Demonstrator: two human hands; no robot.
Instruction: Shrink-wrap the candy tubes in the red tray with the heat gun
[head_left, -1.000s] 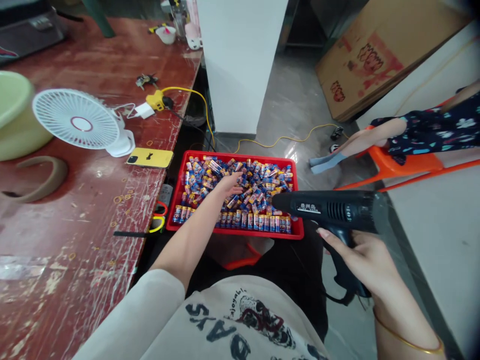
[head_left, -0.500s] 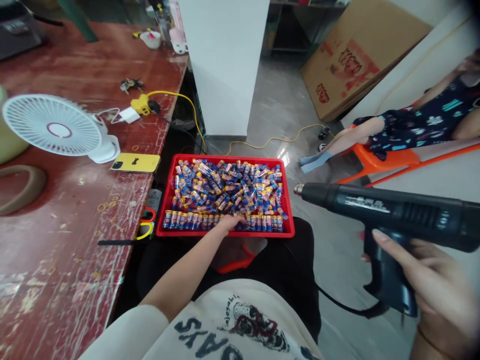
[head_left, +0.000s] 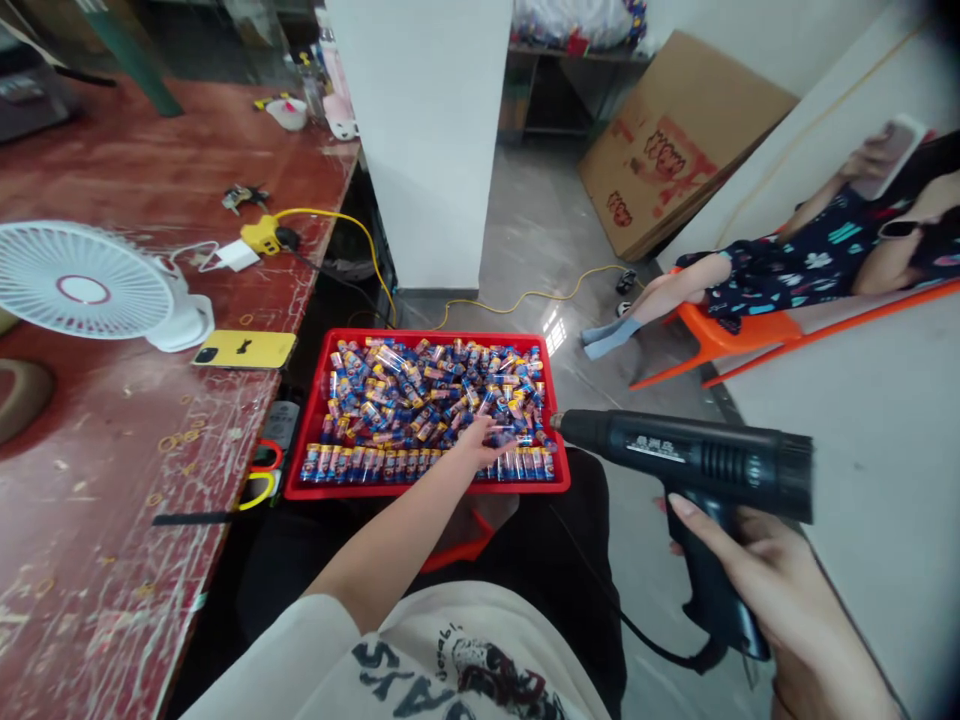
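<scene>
A red tray full of small labelled tubes with yellow and blue ends rests across my lap. Most tubes lie in a loose heap; along the near side a row of tubes stands upright. My left hand is over the near right of the heap, fingers apart and touching the tubes there; its forearm hides part of the row. My right hand is closed round the handle of a black heat gun. The nozzle points left, by the tray's right rim.
On the left stands a red worn table with a white fan, a yellow phone, keys and a yellow socket. A white pillar rises ahead. At right, a person sits on an orange chair near cardboard.
My left hand has moved from the upright row up to the loose tubes. My right hand has brought the heat gun left and slightly down, closer to the tray. The whole view has shifted.
</scene>
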